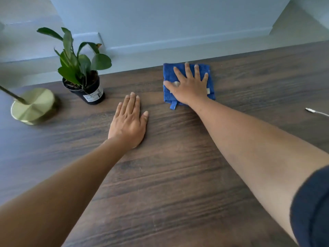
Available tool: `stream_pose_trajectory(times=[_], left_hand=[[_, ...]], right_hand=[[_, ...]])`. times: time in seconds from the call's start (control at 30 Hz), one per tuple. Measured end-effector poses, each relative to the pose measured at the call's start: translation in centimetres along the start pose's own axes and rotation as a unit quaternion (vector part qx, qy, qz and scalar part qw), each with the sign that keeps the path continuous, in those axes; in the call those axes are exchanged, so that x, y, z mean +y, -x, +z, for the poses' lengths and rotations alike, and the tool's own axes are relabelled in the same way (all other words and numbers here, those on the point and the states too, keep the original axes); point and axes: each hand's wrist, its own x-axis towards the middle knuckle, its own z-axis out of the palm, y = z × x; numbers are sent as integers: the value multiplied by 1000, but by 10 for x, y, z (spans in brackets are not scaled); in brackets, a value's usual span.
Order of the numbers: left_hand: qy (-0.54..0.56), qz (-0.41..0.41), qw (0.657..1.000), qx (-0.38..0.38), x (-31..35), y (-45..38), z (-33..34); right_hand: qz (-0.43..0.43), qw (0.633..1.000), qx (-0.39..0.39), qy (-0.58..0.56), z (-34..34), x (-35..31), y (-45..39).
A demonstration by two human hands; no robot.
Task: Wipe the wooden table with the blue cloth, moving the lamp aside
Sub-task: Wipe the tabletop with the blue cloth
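A folded blue cloth [169, 93] lies near the far edge of the dark wooden table [178, 175]. My right hand [190, 86] presses flat on top of the cloth, fingers spread. My left hand [129, 122] rests palm-down on the bare wood to the left of the cloth, fingers together, holding nothing. The lamp [33, 106] stands at the far left, with a round brass base and a thin dark stem leaning out of view.
A potted green plant [85, 86] in a black pot stands between the lamp and my left hand, near the table's far edge. A white cable end [313, 111] lies at the right edge. A pale wall runs behind the table.
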Motion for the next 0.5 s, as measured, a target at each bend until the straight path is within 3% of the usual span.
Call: stream_pose_trajectory(times=[0.17, 0.37, 0.5], left_hand=[[-4, 3, 1000, 11, -2, 2, 1], [-11, 0, 1000, 0, 1, 5, -1], [-11, 5, 1000, -10, -1, 3, -2]], right_hand=[[-11, 1000, -11, 5, -5, -16, -59], [-9, 1000, -25, -4, -9, -14, -52], [63, 998, -8, -15, -9, 25, -32]])
